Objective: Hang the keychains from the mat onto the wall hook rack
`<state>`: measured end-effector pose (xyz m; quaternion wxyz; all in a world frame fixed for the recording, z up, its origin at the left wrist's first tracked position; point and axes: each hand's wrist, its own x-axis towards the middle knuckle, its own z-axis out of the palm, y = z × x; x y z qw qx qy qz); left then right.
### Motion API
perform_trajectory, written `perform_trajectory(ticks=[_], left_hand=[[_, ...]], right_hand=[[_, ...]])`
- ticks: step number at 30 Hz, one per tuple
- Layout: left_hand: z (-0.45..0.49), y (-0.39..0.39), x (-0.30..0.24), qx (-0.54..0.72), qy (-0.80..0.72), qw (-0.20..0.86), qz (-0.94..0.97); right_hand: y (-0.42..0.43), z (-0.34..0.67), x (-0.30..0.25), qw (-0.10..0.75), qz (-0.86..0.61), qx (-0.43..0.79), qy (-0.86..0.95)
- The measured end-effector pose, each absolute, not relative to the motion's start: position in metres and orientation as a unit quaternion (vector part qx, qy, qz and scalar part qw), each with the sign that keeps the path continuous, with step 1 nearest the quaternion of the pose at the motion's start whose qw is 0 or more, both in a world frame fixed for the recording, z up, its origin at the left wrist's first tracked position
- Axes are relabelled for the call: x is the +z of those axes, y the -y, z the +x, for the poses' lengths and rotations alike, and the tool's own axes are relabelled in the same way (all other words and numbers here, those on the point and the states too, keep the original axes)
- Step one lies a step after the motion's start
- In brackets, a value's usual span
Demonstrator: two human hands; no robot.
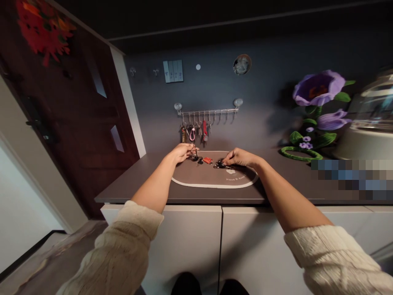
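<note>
head view: left hand [183, 153] pinching key bunch [195, 153] at back of oval mat [199, 178], probably to keep keys together. right hand [236, 157], fingertips at black keys [220, 164] on mat; grasp or mere touch, cannot tell. orange-red key fob [207, 160] on mat between hands. hook rail [208, 112]: keyrings [192, 133] hung side by side, presumably for easy picking. right palm hidden; key shapes too small to read.

Dark blue-grey wall [264, 98] across middle of frame. Black overhead panel [184, 16] along top. Red-brown door [82, 135] at left, two narrow panes [99, 84], white frame strip [130, 102] beside it. Grey desk [123, 176] at centre, white cabinet doors [187, 237] below. Veined floor [61, 262] lower left. Light dim.
</note>
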<state>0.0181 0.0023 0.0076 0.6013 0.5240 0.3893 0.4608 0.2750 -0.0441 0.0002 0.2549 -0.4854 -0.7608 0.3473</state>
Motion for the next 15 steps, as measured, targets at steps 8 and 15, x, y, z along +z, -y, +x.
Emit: perform_trajectory(ticks=[8,15], left_hand=[[0.0154,-0.0031,0.0116,0.484,-0.303,0.675,0.467],[0.0184,-0.0019,0.0160,0.482,-0.249,0.713,0.444]], right_hand=[[0.0447,0.2697,-0.0001,0.265,-0.474,0.338,0.769],[0.0536,0.2661,0.0092,0.270,-0.480,0.336,0.764]])
